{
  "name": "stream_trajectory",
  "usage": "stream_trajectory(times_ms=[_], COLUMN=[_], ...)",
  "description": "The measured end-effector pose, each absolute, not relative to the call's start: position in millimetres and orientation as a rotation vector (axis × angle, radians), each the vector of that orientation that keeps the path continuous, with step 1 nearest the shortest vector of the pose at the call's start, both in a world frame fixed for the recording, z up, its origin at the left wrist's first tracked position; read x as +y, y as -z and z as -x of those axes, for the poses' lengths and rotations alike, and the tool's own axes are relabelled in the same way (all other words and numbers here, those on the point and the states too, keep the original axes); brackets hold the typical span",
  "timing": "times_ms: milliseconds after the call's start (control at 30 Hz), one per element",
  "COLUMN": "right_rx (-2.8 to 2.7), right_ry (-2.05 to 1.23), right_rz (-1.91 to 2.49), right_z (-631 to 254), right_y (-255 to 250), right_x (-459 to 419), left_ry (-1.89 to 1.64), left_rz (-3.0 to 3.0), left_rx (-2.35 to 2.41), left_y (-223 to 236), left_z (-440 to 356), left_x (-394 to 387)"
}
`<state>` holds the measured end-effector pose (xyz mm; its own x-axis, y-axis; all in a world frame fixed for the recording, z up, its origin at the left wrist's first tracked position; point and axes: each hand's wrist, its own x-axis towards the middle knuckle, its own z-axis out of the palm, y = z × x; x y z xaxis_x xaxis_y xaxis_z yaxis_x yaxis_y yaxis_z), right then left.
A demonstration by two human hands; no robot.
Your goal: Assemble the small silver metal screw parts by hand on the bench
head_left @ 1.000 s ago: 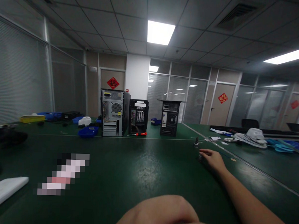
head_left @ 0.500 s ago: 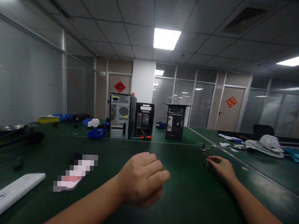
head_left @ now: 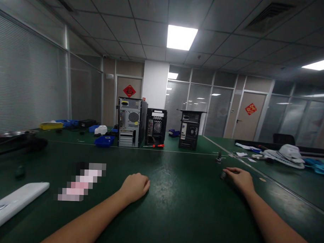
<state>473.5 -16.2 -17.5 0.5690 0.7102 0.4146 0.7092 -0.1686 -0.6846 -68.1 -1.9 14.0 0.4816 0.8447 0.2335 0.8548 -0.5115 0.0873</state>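
My left hand (head_left: 135, 187) rests on the green table (head_left: 180, 214) as a loose fist, back of the hand up. Its palm is hidden, so whether anything is inside cannot be seen. At the right, my right hand (head_left: 239, 179) pinches a small grey cylindrical piece (head_left: 223, 174) between thumb and fingertips, low at the tabletop. Just beyond it stands a small dark metal part (head_left: 218, 158) with a shiny base. Left of my left hand lies a pixelated pink and white flat object (head_left: 81, 184).
Three computer cases stand at the back: a grey one (head_left: 130, 124), a black one (head_left: 155, 126) and another black one (head_left: 188, 131). A red-handled screwdriver (head_left: 158, 145) lies before them. A white panel (head_left: 15, 203) lies front left, a blue tray (head_left: 104, 141) behind, a white hat (head_left: 287, 156) at right.
My left fist has moved down and left onto the tabletop, away from the middle. My right hand stays nearly where it was, with the small grey piece in its fingers.
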Motion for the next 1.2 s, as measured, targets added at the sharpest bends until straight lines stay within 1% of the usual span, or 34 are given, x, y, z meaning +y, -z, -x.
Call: stream_trajectory(times_ms=[333, 533, 767, 1033, 1200], right_rx=[-1.272, -1.274, -1.327, -1.625, -1.8], right_ry=[-0.023, -0.116, 0.053, 0.062, 0.148], right_rz=[1.87, 1.939, 1.982, 1.988, 1.961], right_z=[-456.1, -454.1, -444.5, -420.0, -393.8], right_y=[9.7, 10.2, 16.6, 14.8, 5.8], right_x=[-12.7, -9.6, -9.4, -10.1, -4.4], left_ry=[0.344, 0.29, 0.299, 0.165, 0.179], left_rz=[2.656, 2.626, 2.636, 2.617, 2.537], left_rx=[-1.501, -1.516, -1.539, -1.49, -1.542], left_y=[-15.4, -11.9, -16.9, -27.7, -25.7], left_z=[68.2, 66.8, 62.9, 54.5, 43.4], left_x=[-3.6, -0.4, -3.8, -4.6, 2.5])
